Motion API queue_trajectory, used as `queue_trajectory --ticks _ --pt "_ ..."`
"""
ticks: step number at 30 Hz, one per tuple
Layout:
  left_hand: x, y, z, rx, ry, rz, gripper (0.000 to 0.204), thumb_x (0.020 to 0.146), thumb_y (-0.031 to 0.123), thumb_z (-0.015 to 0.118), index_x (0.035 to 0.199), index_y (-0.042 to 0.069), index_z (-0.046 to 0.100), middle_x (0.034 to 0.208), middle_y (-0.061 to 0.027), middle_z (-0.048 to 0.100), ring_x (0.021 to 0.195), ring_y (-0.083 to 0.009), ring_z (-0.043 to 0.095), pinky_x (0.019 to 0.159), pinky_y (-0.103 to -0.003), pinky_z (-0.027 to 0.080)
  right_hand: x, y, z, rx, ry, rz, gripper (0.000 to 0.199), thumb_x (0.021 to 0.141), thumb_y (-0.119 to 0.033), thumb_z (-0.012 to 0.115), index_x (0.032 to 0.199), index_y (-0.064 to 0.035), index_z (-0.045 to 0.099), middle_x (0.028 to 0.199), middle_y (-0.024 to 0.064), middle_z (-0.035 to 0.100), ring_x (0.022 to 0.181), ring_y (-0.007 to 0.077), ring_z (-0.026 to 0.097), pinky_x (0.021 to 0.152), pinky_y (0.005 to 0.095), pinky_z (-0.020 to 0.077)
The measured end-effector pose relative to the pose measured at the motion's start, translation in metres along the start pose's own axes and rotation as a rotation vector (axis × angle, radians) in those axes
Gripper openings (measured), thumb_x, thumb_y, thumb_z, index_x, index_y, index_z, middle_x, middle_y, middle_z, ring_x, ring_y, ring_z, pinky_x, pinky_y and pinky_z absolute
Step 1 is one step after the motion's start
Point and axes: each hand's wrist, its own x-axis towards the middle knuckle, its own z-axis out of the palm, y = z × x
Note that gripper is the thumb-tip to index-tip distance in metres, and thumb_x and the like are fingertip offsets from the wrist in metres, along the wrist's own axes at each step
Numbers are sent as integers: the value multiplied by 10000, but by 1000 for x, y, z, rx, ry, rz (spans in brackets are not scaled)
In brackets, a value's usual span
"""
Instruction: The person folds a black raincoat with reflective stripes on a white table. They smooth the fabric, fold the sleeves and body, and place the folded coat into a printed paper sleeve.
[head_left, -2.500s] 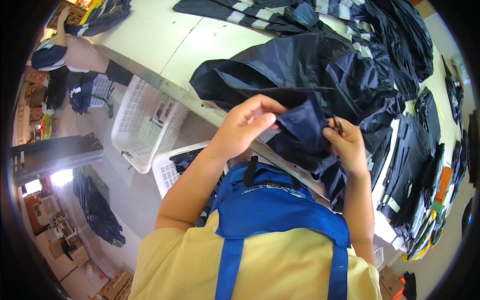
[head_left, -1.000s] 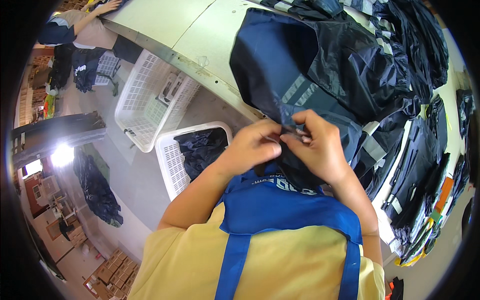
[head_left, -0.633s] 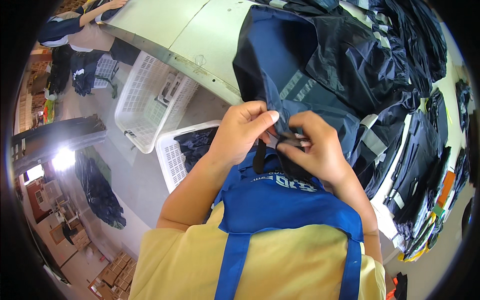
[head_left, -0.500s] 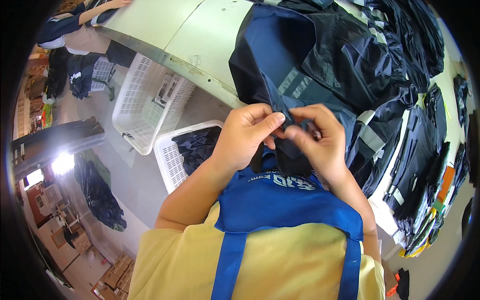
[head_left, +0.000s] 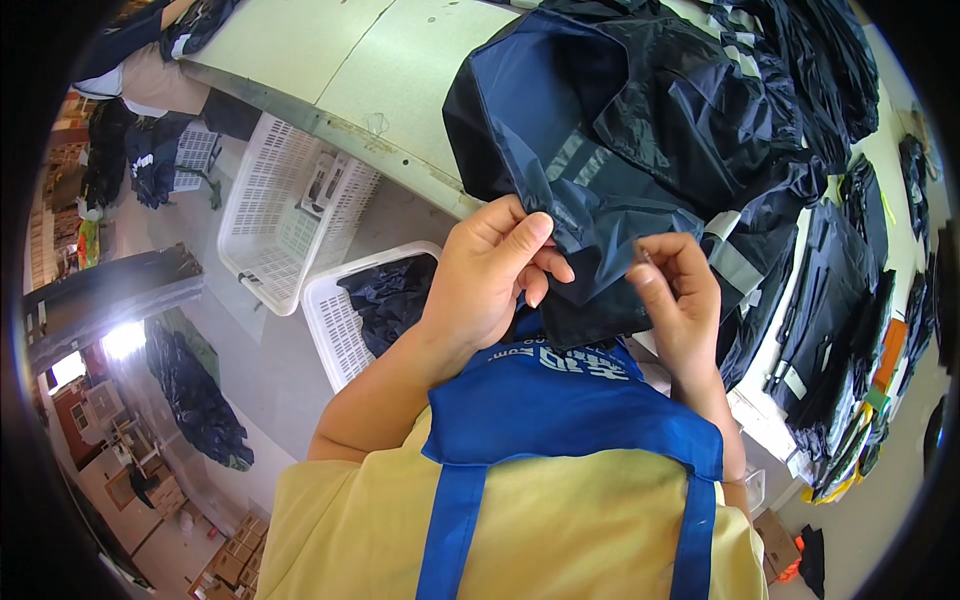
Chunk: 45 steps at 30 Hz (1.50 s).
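Note:
A dark navy garment (head_left: 555, 75) of thin, shiny fabric with grey reflective strips (head_left: 578, 158) lies over the table's near edge, its blue inner side partly turned up. My left hand (head_left: 485, 270) pinches the garment's folded edge between thumb and forefinger, the other fingers curled loosely below. To the right, my right hand (head_left: 685, 300) is apart from that edge, thumb and forefinger pressed together. Something small and dark shows at its fingertips, too small to make out. A dark flap of cloth (head_left: 595, 318) hangs between my hands, in front of my blue apron (head_left: 570, 420).
The pale table (head_left: 410, 70) carries more dark garments (head_left: 830, 300) along its right side. Left below its edge stand a white basket (head_left: 330, 330) with dark cloth in it and another white basket (head_left: 270, 190). Another person's dark sleeve (head_left: 125, 45) shows at the far left.
My right hand has let go of the fabric edge and moved right, away from my left hand. My left hand keeps its pinch, shifted slightly left.

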Motion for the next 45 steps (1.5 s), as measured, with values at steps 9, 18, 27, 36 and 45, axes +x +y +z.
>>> queue_trajectory --ticks 9,18,27,36,45 --pt "-2 -2 6 95 -44 39 169 977 151 515 937 -5 567 867 -89 643 733 -138 662 487 -197 439 6 -9 8 -96 -17 -48 204 833 -94 715 954 26 604 819 78 652 779 89 609 707 235 491" --pt "-5 -4 8 147 -50 71 169 973 142 523 916 -8 576 827 -97 649 714 -125 647 517 -207 445 5 -9 15 -86 28 -97 234 805 -100 746 957 27 621 800 75 664 752 95 619 686 233 497" --pt "-6 -4 6 172 -50 84 174 970 144 530 908 -10 583 833 -105 659 714 -127 645 522 -210 446 5 -5 14 -7 6 -58 189 837 -101 720 942 22 623 782 46 654 742 71 598 669 216 474" --pt "-6 -2 6 166 -27 82 176 965 142 536 910 -17 588 823 -110 661 719 -129 648 524 -212 447 5 -4 8 165 -19 34 225 830 -100 733 972 16 603 868 32 644 823 63 582 766 207 468" --pt "0 18 -49 398 276 98 103 926 131 528 949 38 565 731 -45 619 494 -73 497 439 -202 400 31 6 -16 94 153 30 168 824 -66 712 924 -38 581 690 -83 435 608 3 359 556 176 294"
